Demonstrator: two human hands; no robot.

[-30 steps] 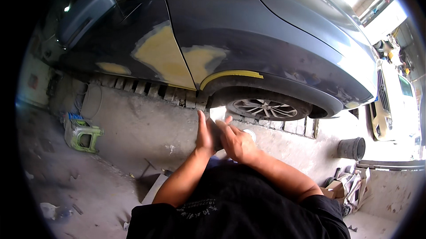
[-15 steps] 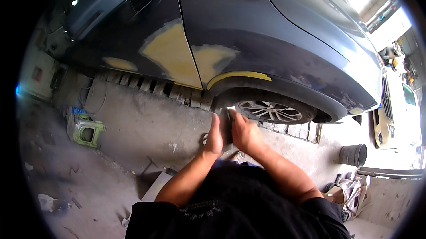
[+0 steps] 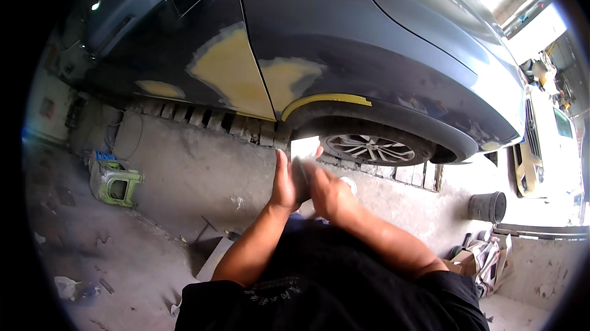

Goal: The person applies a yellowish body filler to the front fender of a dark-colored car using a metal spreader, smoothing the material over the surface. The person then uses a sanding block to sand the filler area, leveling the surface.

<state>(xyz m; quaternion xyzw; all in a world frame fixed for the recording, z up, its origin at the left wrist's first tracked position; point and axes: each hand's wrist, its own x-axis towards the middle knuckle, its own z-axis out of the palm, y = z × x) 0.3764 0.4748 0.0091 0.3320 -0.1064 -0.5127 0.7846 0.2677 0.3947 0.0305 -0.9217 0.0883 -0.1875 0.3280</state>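
Observation:
In front of my body, my left hand (image 3: 284,185) grips a flat grey plate (image 3: 305,146), its upper end pale and bright. My left thumb points up along one edge, and fingertips show at the opposite edge. My right hand (image 3: 334,199) is closed against the plate's face, blurred by motion; whatever its fingers hold is hidden. Beyond my hands stands a dark grey car (image 3: 344,42). Yellowish filler patches (image 3: 230,70) cover parts of its door and fender, and yellow tape (image 3: 329,99) follows the wheel arch above the wheel (image 3: 372,146).
A green step stool (image 3: 117,183) stands on the concrete floor at left. A dark bucket (image 3: 487,207) is at right, above a cardboard box (image 3: 467,262) with scraps. A round white rim (image 3: 348,185) shows beside my right hand. Another vehicle (image 3: 533,146) stands far right.
Both hands have shifted slightly left. My right hand has moved down along the plate, uncovering its pale upper end. The round white rim has come into sight beside it.

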